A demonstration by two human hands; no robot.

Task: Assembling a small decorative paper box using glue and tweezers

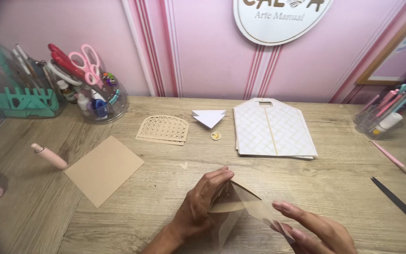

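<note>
A clear acetate sheet (pixel 243 204), folded into a raised peak, lies on the wooden table (pixel 334 183) near its front edge. My left hand (pixel 203 202) pinches the fold at its left side, fingertips on the peak. At the sheet's lower right corner my right hand (pixel 313 228) rests with flat, spread fingers touching it. Beyond the hands lie a flat white patterned paper bag (pixel 273 128), a folded white paper piece (pixel 208 117), a tan lattice cutout (pixel 162 129) and a small round token (pixel 216 135).
A tan card square (pixel 104 169) and a pink tube (pixel 49 156) lie at left. A clear jar of scissors and glue (pixel 95 89) and a teal organizer (pixel 22 94) stand back left. A pen holder (pixel 384 117), a pink pen (pixel 394 161) and scissors (pixel 402 207) sit right.
</note>
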